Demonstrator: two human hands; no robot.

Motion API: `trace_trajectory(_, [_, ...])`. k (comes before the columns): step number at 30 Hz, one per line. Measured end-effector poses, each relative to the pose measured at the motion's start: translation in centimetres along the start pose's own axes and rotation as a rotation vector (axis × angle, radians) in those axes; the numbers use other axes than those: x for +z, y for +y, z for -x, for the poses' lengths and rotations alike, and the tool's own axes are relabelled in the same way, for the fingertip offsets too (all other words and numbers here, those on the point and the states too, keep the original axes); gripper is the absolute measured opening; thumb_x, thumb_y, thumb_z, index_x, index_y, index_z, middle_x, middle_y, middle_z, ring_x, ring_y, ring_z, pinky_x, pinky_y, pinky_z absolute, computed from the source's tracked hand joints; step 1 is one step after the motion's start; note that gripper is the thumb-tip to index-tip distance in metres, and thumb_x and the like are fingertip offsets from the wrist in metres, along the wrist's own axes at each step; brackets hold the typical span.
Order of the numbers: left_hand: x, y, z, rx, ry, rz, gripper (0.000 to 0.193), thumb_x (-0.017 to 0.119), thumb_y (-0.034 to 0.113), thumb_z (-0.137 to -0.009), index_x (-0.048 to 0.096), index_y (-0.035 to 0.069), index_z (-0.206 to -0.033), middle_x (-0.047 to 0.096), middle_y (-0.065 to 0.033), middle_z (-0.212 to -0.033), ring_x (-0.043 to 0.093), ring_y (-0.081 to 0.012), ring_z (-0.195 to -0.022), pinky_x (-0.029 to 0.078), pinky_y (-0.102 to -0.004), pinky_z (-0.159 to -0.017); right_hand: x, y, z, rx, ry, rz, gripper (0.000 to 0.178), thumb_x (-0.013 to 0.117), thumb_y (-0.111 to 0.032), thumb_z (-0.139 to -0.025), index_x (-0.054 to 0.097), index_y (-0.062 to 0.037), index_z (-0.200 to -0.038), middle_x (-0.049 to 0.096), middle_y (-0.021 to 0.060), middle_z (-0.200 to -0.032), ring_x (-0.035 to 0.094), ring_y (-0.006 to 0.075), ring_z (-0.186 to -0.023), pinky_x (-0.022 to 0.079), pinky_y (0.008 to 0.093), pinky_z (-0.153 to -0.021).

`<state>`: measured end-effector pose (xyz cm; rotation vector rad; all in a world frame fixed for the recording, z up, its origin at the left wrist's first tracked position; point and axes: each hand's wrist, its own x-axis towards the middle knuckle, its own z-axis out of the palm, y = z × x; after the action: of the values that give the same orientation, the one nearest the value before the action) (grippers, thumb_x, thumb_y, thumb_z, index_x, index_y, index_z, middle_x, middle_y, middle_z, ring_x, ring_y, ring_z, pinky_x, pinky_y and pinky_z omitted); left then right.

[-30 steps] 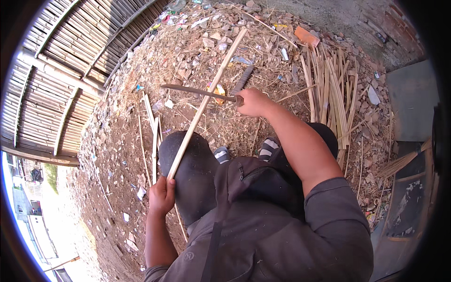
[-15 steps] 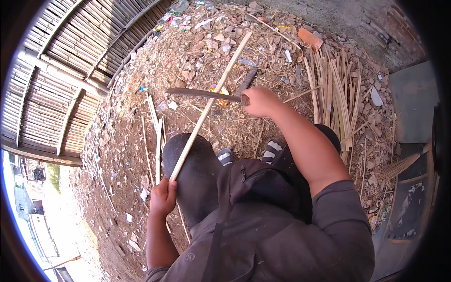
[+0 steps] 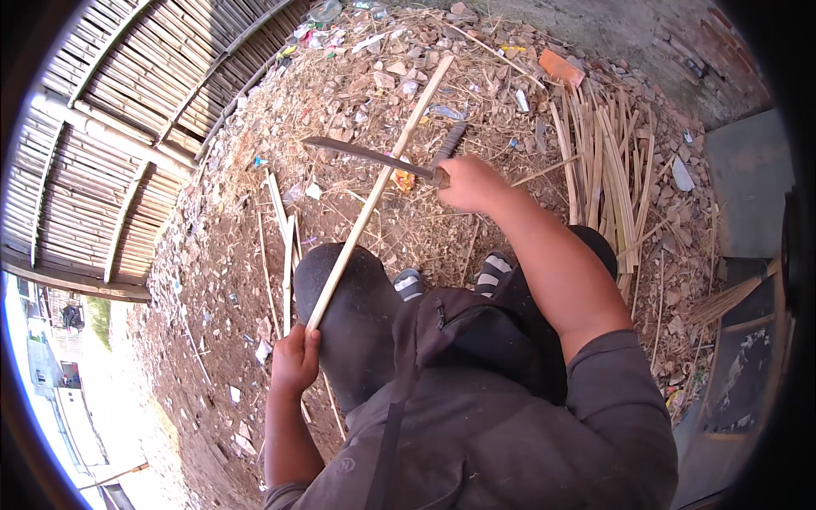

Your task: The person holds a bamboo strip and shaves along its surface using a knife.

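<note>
My left hand point(image 3: 296, 359) is closed around the lower end of a long pale bamboo strip point(image 3: 367, 210). The strip slants up and away over my left knee. In my right hand point(image 3: 473, 184) is a machete point(image 3: 353, 150), its dark, slightly curved blade pointing left and crossing the strip above its middle. A dark ridged handle point(image 3: 448, 146) sticks out beyond the right fist; how it joins the blade is hidden by my fingers.
Many split bamboo strips point(image 3: 608, 174) lie piled on the right, with a few more strips point(image 3: 287, 255) left of my knee. Rubble and litter cover the ground. A bamboo fence point(image 3: 127, 136) stands at left, an orange brick point(image 3: 561, 68) near the far wall point(image 3: 629, 38).
The machete's tip has tilted away from me, and its blade now crosses the strip slightly nearer to me. My left hand and the strip have hardly moved.
</note>
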<state>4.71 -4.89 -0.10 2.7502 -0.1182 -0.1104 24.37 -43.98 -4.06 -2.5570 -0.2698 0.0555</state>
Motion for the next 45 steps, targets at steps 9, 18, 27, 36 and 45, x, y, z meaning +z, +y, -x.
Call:
trace_trajectory(9, [0.3, -0.6, 1.8, 0.025, 0.061, -0.008, 0.036, 0.057, 0.03, -0.099, 0.049, 0.003, -0.076, 0.057, -0.0224, -0.06, 0.059, -0.0452, -0.059, 0.044, -0.051, -0.053, -2.0, 1.2, 0.1, 0.154, -0.05, -0.185, 0.032, 0.066, -0.022, -0.077, 0.07, -0.0094, -0.106, 0.071, 0.0196, -0.092, 0.069, 0.0363, -0.09, 0.055, 0.046, -0.08])
trace_trajectory(18, [-0.3, -0.8, 2.4, 0.001, 0.015, 0.013, 0.038, 0.058, 0.03, -0.098, 0.049, 0.002, -0.073, 0.054, -0.0225, -0.058, 0.057, -0.0446, -0.057, 0.043, -0.0492, -0.053, -2.4, -3.3, 2.0, -0.189, -0.094, 0.119, 0.024, 0.068, -0.021, -0.073, 0.066, -0.0086, -0.093, 0.069, 0.0178, -0.085, 0.067, 0.0386, -0.082, 0.054, 0.0479, -0.074])
trace_trajectory(27, [-0.3, -2.0, 2.7, -0.039, -0.051, 0.042, 0.041, 0.059, 0.034, -0.098, 0.05, 0.002, -0.073, 0.055, -0.0216, -0.059, 0.057, -0.0435, -0.058, 0.043, -0.0487, -0.054, -2.1, 1.8, 0.2, 0.23, 0.026, -0.159, 0.042, 0.07, -0.025, -0.072, 0.069, -0.0068, -0.11, 0.07, 0.0204, -0.091, 0.068, 0.0377, -0.087, 0.054, 0.0442, -0.079])
trace_trajectory(36, [0.1, -3.0, 3.4, 0.003, 0.024, 0.038, 0.04, 0.061, 0.031, -0.096, 0.048, 0.002, -0.072, 0.053, -0.0205, -0.057, 0.055, -0.0431, -0.054, 0.041, -0.0487, -0.051, -3.1, 3.5, -0.5, 0.241, 0.025, -0.232, 0.03, 0.067, -0.023, -0.074, 0.069, -0.0064, -0.098, 0.07, 0.02, -0.095, 0.068, 0.0366, -0.087, 0.054, 0.0449, -0.076])
trace_trajectory(45, [0.8, -3.3, 4.7, -0.033, -0.001, -0.052, 0.035, 0.058, 0.033, -0.097, 0.052, 0.002, -0.08, 0.057, -0.0209, -0.064, 0.06, -0.0441, -0.061, 0.045, -0.0492, -0.057, -4.8, -0.6, 1.8, -0.001, -0.026, -0.012, 0.03, 0.071, -0.026, -0.075, 0.068, -0.0057, -0.096, 0.068, 0.0197, -0.087, 0.067, 0.0362, -0.084, 0.053, 0.0445, -0.075])
